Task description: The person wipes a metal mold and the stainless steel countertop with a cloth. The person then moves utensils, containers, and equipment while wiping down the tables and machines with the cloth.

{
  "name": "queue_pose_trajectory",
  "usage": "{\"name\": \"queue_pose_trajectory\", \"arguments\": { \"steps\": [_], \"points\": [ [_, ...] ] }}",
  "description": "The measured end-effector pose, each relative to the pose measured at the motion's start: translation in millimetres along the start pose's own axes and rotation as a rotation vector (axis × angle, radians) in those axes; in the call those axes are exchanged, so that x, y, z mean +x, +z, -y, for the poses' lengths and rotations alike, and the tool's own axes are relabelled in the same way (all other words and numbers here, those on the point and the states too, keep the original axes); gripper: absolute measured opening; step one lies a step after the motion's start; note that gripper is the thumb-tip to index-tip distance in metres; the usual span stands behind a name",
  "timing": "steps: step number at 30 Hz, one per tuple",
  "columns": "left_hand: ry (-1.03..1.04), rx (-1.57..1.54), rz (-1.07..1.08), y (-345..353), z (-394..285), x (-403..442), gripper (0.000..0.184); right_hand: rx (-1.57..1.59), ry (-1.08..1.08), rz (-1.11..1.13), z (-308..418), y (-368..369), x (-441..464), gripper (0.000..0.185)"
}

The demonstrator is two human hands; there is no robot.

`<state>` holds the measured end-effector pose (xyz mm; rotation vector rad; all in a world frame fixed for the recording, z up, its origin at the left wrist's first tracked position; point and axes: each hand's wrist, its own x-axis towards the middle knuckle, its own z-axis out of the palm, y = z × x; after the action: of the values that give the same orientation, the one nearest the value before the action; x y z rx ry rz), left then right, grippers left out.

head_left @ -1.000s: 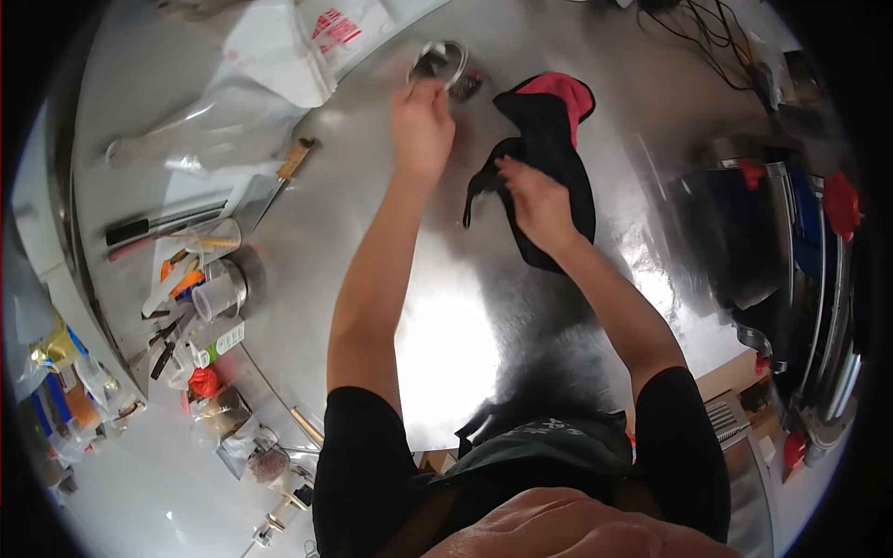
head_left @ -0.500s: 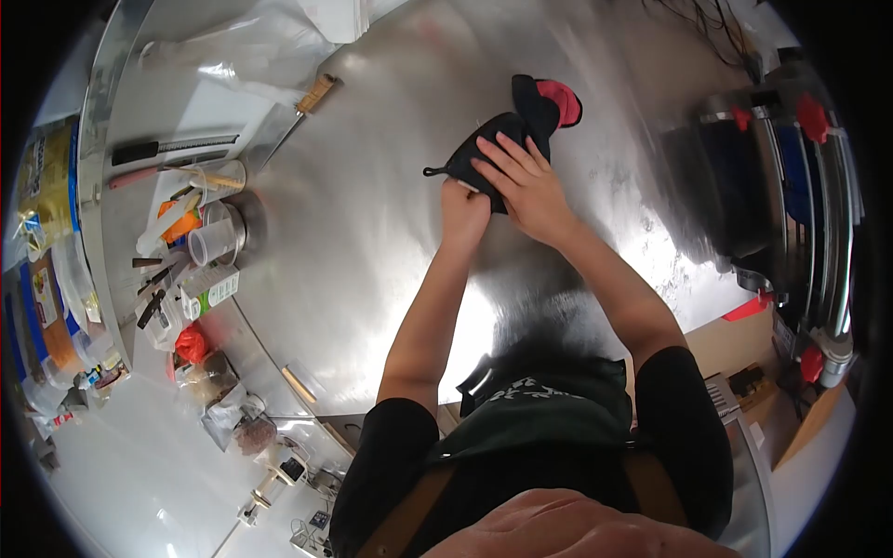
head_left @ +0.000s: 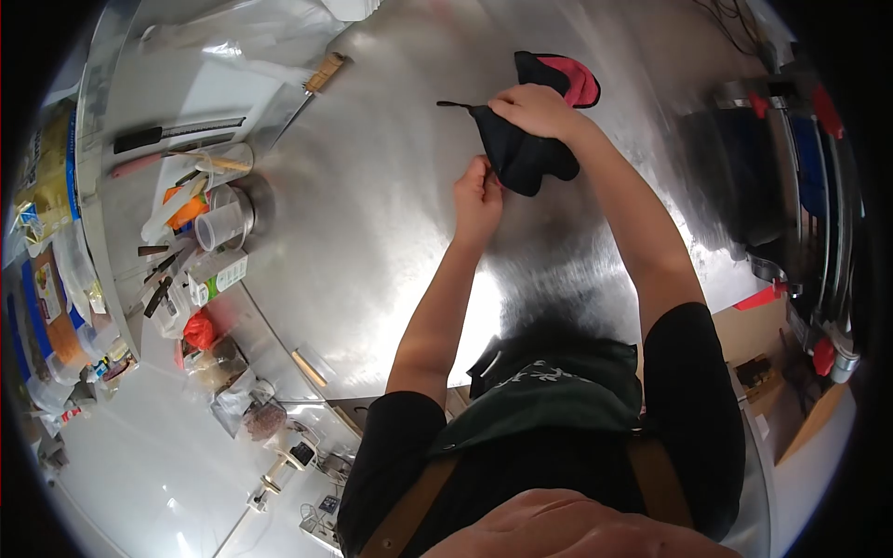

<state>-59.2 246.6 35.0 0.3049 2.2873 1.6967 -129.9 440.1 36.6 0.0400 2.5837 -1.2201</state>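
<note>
- We had a broad lane over the steel tabletop [head_left: 363, 186], between our left forearm [head_left: 439, 307] and the clear plastic cup [head_left: 219, 229] on the left.
- Farther up, the wooden-handled knife [head_left: 326, 73] jutted into that lane.
- The black cloth with red lining [head_left: 528, 158] blocked our middle route, with our left hand [head_left: 478, 203] at its lower left edge and our right hand [head_left: 537, 110] over it.
- Our right forearm [head_left: 625, 206] barred any low crossing rightward.
- Beyond it, we had a passage before the red-knobbed machine [head_left: 807, 167].
</note>
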Motion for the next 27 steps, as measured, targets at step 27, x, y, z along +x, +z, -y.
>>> {"name": "queue_pose_trajectory", "arguments": {
  "steps": [27],
  "points": [
    [-0.05,-0.174,-0.093,3,3,-7,0.01,0.444,0.075,-0.255,-15,34,-20,0.048]
  ]
}}
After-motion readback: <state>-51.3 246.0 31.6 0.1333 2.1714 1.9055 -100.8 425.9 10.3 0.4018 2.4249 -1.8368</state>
